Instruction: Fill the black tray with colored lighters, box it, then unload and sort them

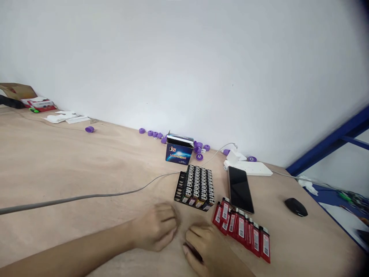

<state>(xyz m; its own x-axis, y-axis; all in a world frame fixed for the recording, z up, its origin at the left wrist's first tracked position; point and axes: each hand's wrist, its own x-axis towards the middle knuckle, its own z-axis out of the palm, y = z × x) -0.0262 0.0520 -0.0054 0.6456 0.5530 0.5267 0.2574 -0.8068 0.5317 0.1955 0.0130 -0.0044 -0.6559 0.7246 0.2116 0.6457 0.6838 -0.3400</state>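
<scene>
Right hand curled, grip unclear, lies just left of the row of red lighters running toward lower right; loosely closed left hand sits nearer the black lighter tray at frame centre.

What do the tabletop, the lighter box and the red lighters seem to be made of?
The tabletop looks like unvarnished plywood: pale, matte, with visible wood grain. The lighter box seems printed card, with a slight sheen and a thin flap. The red lighters look like glossy plastic with metal tops and white labels, though they are too small to be sure.
</scene>
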